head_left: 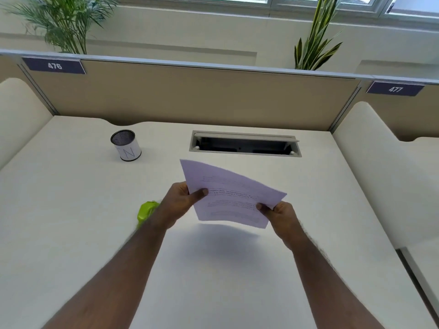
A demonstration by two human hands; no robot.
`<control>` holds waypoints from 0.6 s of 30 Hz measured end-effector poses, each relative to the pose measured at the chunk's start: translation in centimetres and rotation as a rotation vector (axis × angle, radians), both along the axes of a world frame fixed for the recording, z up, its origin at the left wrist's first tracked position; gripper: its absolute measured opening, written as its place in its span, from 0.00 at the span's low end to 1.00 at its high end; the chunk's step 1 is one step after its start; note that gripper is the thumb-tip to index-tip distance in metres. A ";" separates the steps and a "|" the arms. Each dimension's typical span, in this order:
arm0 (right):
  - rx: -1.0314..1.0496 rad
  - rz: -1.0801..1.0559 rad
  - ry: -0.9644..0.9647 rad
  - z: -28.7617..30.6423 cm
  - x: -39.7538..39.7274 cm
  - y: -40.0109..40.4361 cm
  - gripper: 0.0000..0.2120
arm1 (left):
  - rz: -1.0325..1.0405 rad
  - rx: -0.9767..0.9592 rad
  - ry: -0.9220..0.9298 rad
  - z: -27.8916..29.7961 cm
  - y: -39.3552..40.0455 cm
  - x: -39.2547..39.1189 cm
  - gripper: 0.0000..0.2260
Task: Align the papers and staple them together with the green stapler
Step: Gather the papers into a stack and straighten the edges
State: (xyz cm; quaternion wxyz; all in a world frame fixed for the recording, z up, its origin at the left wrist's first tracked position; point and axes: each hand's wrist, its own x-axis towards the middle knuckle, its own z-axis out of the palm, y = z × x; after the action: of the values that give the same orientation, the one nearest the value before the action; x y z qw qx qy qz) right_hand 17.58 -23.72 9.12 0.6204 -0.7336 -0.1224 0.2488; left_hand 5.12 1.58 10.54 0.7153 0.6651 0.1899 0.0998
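A stack of printed white papers (228,193) is held in the air above the desk, tilted and slightly curved, casting a shadow below. My left hand (180,201) grips its left edge with the thumb on top. My right hand (280,216) pinches its lower right corner. The green stapler (146,212) lies on the desk just left of my left wrist, partly hidden behind my forearm.
A white cylindrical pen cup (126,145) marked "N" stands at the back left of the cream desk (71,222). An open cable hatch (244,144) sits at the back centre. Beige partition panels enclose the desk at the back and sides.
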 end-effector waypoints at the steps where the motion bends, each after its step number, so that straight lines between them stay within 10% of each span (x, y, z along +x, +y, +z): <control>1: -0.005 -0.006 0.005 -0.6 -0.3 0.0 0.09 | -0.003 0.014 0.013 -0.4 -0.3 -0.2 0.06; 13: -0.051 -0.051 -0.037 -2.6 -0.8 -0.2 0.09 | 0.094 0.147 0.061 -2.0 -1.2 -0.6 0.07; 18: -0.117 -0.211 0.199 -3.2 -1.9 -0.2 0.42 | 0.362 -0.277 0.052 -2.5 -2.0 -0.6 0.07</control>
State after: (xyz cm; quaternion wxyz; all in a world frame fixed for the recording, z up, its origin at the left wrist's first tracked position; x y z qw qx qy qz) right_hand 15.73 -23.97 5.93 0.6084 -0.7490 0.0321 0.2606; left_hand 4.51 -0.45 8.09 0.7652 0.5177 0.3365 0.1825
